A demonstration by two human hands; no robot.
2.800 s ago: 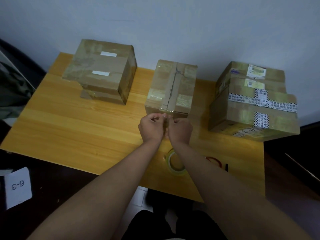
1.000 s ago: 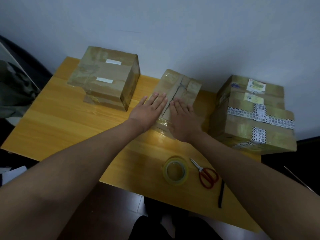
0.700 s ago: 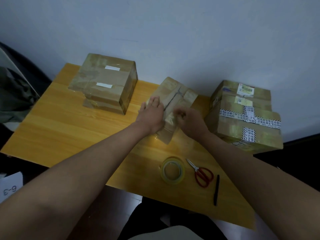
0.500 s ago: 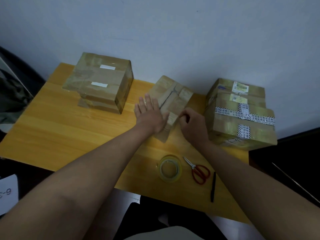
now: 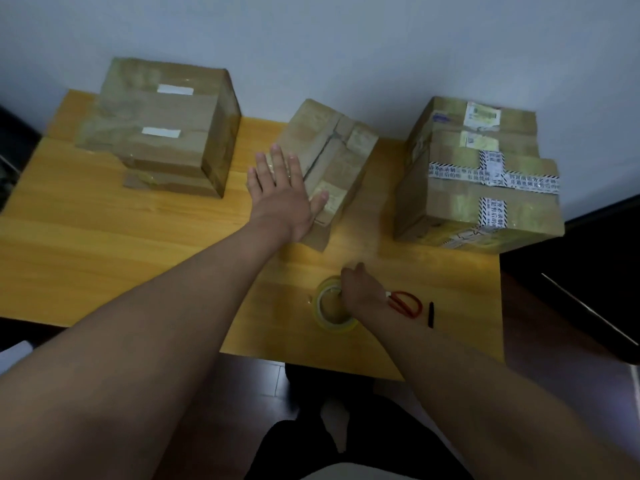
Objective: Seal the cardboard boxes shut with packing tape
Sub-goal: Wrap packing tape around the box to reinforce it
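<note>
The table bore the middle box, skewed, under the flat, unclenched left hand; the right hand reached the tape, grasp unclear; best lift it cleanly, box pinned.

the left hand lies flat, fingers straight and slightly spread, thumb out to the right, forearm stretched forward. the right hand sits nearer the body, knuckles up, fingers curled downward and mostly hidden; its forearm angles in from the lower right.
</note>
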